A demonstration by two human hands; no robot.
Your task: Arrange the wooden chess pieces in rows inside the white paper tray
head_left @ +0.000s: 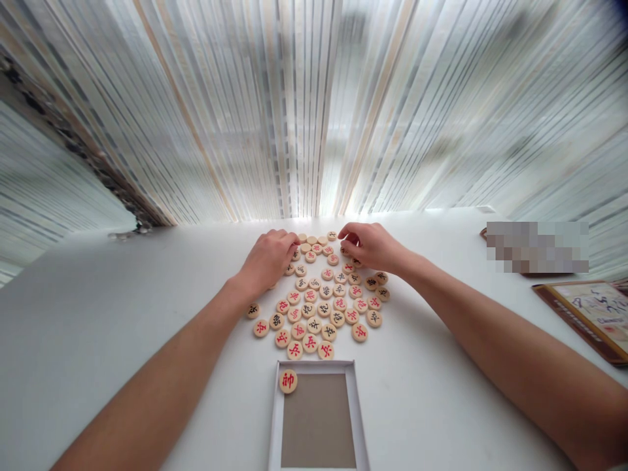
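White tabletop (pixel 98 340) ran out toward pale striped blinds (pixel 275 118), and a loose cluster of round pale wooden xiangqi pieces (pixel 318 294), marked with red and black characters, lay at its centre. The left hand (pixel 269 260) was arched over the cluster's 11 o'clock edge, its curled fingers (pixel 289 241) down among the pieces, though whether they gripped one was hidden. The right hand (pixel 370 247) hung over the 1 o'clock edge with fingers (pixel 346 230) bent and loosely curved, right at the top pieces — whether they held anything, I cannot tell. At 6 o'clock sat a shallow white rectangular tray (pixel 314 367) with a brown cardboard base, and a single red-charactered wooden piece (pixel 288 381) rested on its upper left corner. Farther out, around 3 o'clock, lay a brown-edged picture card (pixel 596 314).
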